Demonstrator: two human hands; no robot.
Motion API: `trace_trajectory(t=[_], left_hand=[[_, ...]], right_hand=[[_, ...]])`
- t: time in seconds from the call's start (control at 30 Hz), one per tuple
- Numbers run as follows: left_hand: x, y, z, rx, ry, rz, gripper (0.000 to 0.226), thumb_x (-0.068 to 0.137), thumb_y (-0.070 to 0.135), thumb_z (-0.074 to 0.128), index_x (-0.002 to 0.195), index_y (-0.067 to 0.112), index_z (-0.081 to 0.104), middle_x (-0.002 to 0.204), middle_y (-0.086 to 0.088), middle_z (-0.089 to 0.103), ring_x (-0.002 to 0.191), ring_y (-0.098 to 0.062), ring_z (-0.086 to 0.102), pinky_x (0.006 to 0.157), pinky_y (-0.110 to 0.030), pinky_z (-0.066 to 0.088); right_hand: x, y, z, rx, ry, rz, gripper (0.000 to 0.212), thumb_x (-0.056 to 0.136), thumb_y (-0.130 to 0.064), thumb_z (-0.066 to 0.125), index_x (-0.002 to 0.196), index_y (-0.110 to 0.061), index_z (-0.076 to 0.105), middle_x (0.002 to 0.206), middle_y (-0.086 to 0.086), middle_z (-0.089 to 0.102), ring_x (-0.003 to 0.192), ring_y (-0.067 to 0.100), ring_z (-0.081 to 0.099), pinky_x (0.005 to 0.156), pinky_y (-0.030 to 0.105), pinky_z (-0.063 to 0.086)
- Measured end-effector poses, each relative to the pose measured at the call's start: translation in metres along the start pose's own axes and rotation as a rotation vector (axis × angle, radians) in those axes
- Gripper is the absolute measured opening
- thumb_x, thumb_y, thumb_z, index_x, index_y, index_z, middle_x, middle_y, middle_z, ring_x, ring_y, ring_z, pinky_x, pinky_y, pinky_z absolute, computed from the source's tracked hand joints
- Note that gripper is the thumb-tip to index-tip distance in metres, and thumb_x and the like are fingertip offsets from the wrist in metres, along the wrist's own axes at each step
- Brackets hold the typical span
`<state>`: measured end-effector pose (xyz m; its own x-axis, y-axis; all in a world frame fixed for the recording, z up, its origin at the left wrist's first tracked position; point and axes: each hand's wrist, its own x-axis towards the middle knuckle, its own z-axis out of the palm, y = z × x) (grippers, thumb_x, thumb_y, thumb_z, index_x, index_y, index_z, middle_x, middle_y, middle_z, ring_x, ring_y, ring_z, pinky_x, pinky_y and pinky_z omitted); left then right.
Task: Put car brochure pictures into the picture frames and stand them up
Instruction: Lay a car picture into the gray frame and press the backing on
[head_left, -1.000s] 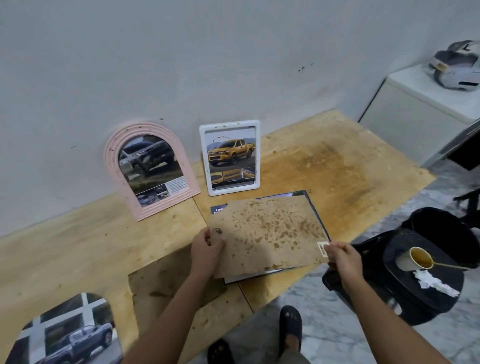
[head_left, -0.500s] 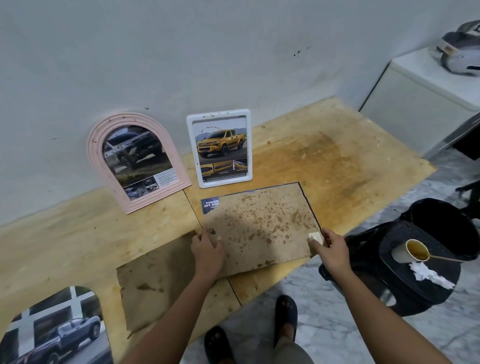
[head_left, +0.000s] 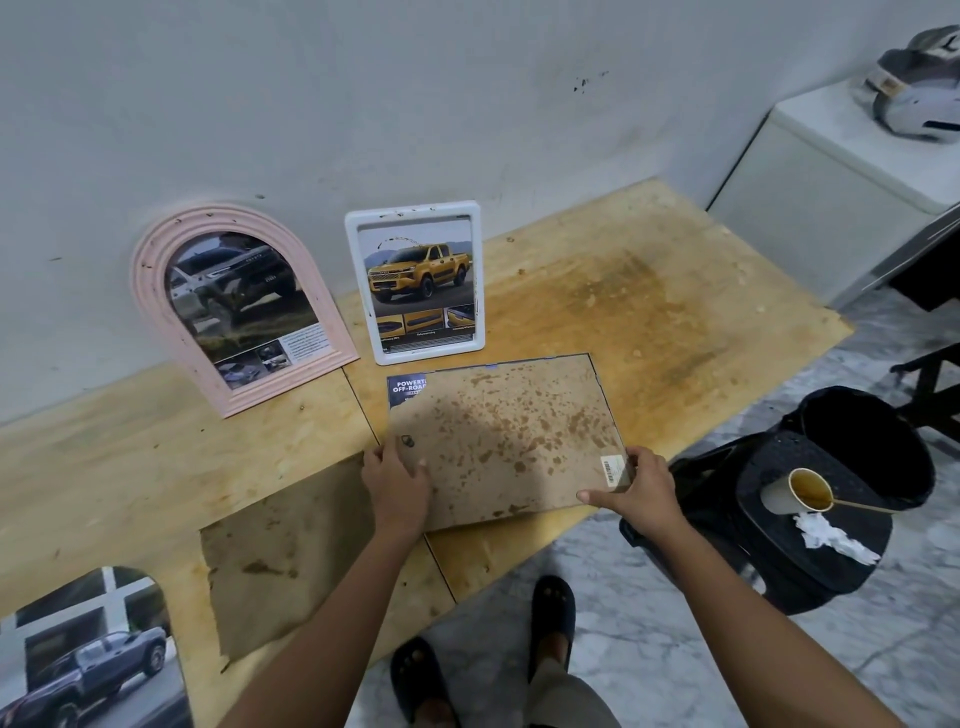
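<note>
Backing board (head_left: 506, 441) lies flat, long axis left–right, left hand (head_left: 396, 475) and right hand (head_left: 641, 486) fingers gripping its near corners.

The fibreboard backing (head_left: 509, 441) looked matt, brown and stained; the plywood table (head_left: 649, 301) rough and blotchy; the brochure picture (head_left: 420, 291) glossy paper
</note>
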<state>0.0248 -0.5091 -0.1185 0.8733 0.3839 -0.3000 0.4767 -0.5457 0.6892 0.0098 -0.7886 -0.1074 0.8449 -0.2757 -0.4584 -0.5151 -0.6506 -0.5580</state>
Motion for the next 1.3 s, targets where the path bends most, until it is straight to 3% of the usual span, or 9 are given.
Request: trace_trajectory(t=[0.1,0.3,0.4,0.5,0.63,0.97,1.07,1.17,1.3], left_hand=[[0.0,0.0,0.001,0.003,0.009,0.001,0.056,0.091,0.019,0.058,0.14,0.005,0.036,0.141,-0.018,0.032,0.132,-0.031,0.029,0.106,-0.04,0.031],[-0.002,0.005,0.002,0.12,0.06,0.074,0.051,0.092,0.016,0.055,0.138,0.004,0.034,0.145,-0.018,0.026,0.135,-0.03,0.024,0.109,-0.038,0.03],[-0.011,-0.003,0.017,0.355,-0.023,0.257,0.06,0.099,0.033,0.025,0.148,0.002,0.012,0.156,-0.017,0.004,0.145,-0.03,0.0,0.118,-0.04,0.009],[-0.014,-0.014,0.032,0.447,-0.066,0.282,0.086,0.083,0.059,-0.008,0.148,0.002,-0.006,0.156,-0.017,-0.013,0.141,-0.026,-0.022,0.114,-0.035,-0.016],[-0.014,-0.01,0.039,0.532,-0.116,0.282,0.107,0.068,0.077,-0.023,0.144,0.002,-0.019,0.151,-0.018,-0.027,0.137,-0.027,-0.032,0.109,-0.031,-0.028],[-0.008,-0.003,0.036,0.598,-0.235,0.198,0.109,0.064,0.081,-0.022,0.139,0.001,-0.03,0.144,-0.018,-0.04,0.133,-0.028,-0.038,0.109,-0.038,-0.025],[-0.007,-0.003,0.035,0.602,-0.257,0.179,0.104,0.074,0.08,-0.011,0.139,0.001,-0.03,0.143,-0.019,-0.041,0.131,-0.027,-0.039,0.11,-0.039,-0.022],[-0.008,-0.003,0.035,0.598,-0.241,0.195,0.111,0.059,0.08,-0.027,0.137,0.002,-0.031,0.138,-0.017,-0.045,0.132,-0.028,-0.039,0.109,-0.038,-0.023],[-0.009,-0.006,0.038,0.592,-0.202,0.211,0.112,0.06,0.08,-0.028,0.139,0.001,-0.025,0.143,-0.019,-0.037,0.135,-0.029,-0.033,0.11,-0.038,-0.022]], right_hand=[[0.009,0.004,0.002,0.008,0.011,0.048,0.097,0.044,-0.056,0.086,0.12,-0.017,0.043,0.119,0.006,0.047,0.113,0.028,0.046,0.094,0.048,0.045],[0.017,-0.011,-0.003,-0.034,-0.065,0.136,0.086,0.06,-0.042,0.086,0.124,-0.012,0.036,0.128,0.008,0.037,0.12,0.028,0.037,0.098,0.044,0.039],[0.016,-0.029,-0.003,-0.268,-0.018,0.01,0.08,0.067,-0.037,0.081,0.129,-0.015,0.035,0.137,0.008,0.03,0.128,0.027,0.03,0.101,0.041,0.034],[0.014,-0.039,0.01,-0.385,-0.142,-0.256,0.096,0.078,-0.046,0.069,0.148,-0.017,0.01,0.156,0.009,-0.001,0.143,0.03,0.001,0.116,0.046,0.016],[0.013,-0.031,0.026,-0.518,-0.233,-0.245,0.105,0.081,-0.068,0.049,0.148,-0.018,-0.015,0.153,0.01,-0.029,0.14,0.029,-0.028,0.115,0.046,-0.006],[0.026,-0.068,0.026,-0.547,-0.337,-0.031,0.106,0.08,-0.045,0.067,0.147,-0.013,-0.009,0.153,0.014,-0.026,0.141,0.035,-0.023,0.117,0.05,0.002],[0.027,-0.072,0.027,-0.576,-0.353,-0.007,0.107,0.081,-0.046,0.067,0.146,-0.011,-0.01,0.151,0.016,-0.028,0.14,0.036,-0.023,0.117,0.051,0.002],[0.026,-0.067,0.028,-0.537,-0.337,-0.02,0.104,0.08,-0.048,0.066,0.147,-0.014,-0.007,0.152,0.013,-0.029,0.14,0.034,-0.025,0.117,0.049,0.0],[0.023,-0.056,0.029,-0.524,-0.318,-0.033,0.107,0.079,-0.057,0.061,0.148,-0.023,-0.013,0.151,0.004,-0.033,0.14,0.026,-0.028,0.116,0.047,0.0]])
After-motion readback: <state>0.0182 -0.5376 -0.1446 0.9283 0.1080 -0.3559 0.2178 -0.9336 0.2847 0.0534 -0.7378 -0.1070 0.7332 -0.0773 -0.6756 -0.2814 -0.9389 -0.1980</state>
